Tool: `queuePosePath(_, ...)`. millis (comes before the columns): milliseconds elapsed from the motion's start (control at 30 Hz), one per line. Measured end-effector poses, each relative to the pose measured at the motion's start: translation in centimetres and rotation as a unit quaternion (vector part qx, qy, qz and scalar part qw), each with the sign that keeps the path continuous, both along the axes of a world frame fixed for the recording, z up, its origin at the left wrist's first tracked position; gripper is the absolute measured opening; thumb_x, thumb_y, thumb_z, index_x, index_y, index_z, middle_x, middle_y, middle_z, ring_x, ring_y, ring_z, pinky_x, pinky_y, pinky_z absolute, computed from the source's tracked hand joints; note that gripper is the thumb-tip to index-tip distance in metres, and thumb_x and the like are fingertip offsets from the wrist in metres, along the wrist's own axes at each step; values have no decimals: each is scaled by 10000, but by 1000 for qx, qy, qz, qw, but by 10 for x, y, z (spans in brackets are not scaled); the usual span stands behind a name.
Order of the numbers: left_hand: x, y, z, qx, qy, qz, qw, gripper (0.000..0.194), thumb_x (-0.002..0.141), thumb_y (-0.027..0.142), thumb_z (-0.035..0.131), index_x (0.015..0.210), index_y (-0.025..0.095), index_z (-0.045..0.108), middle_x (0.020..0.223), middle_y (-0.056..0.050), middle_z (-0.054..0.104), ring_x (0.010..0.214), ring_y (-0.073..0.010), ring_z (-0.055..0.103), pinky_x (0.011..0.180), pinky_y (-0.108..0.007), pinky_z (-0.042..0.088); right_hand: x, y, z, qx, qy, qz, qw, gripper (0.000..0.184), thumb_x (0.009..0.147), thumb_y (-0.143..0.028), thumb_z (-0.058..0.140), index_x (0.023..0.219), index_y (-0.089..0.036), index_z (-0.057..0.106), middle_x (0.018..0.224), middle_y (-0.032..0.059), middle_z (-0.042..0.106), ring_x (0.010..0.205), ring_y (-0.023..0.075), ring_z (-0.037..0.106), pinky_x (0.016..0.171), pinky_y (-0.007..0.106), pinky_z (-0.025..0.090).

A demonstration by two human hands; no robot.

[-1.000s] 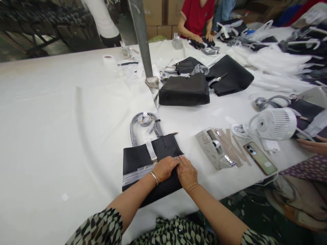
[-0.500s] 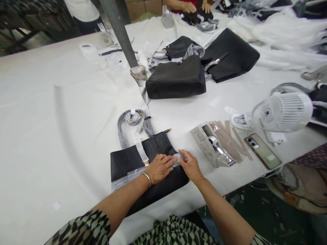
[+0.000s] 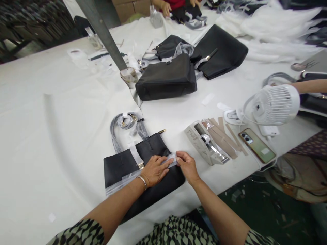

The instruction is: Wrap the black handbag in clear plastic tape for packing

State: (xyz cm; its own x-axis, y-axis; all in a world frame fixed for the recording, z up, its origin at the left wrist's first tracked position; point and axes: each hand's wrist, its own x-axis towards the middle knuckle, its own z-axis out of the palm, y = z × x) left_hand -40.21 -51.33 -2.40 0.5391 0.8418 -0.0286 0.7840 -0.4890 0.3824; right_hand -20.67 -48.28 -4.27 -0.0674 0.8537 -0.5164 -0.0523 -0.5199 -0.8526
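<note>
On table (image 3: 30,136): bag (image 3: 158,190), flat, clear strip (image 3: 170,158) across front. Over strip: left hand (image 3: 154,170), fingers spread. At strip's right end: right hand (image 3: 188,167), pinching. Right of bag: dispenser (image 3: 198,144), phone (image 3: 258,145), fan (image 3: 276,103). At top edge, cropped: co-worker's hands (image 3: 167,9), apparently on another bag (image 3: 178,14).

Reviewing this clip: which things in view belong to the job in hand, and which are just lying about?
In the job:
Black bag, under the left hand
Clear plastic strip, its other end at the right hand
The bag's wrapped handle
Grey dispenser, perhaps; neither hand touches it

Seemingly just lying about:
White fan
Phone
Small white scrap, left of the bag
</note>
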Motion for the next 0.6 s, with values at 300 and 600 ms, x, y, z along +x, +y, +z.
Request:
queuePosePath(300,-1,1,-1,-2,-5,0,1000,476,923,361,420,1389,281,366,1220,-90,539,1020,-225,473,881,-403,402,19,-17,17,-34,-49,0,998,335,700,-408,624,912,-156,685,803,53,693,697,186,615,600,303,512)
queuePosePath(600,-1,0,7,-12,21,4,1000,483,932,451,356,1394,308,341,1258,-64,520,1025,-225,441,873,-377,380,9,-8,6,130,-212,89,964,441,750,-497,578,1034,-169,654,975,103,691,818,228,634,807,384,498)
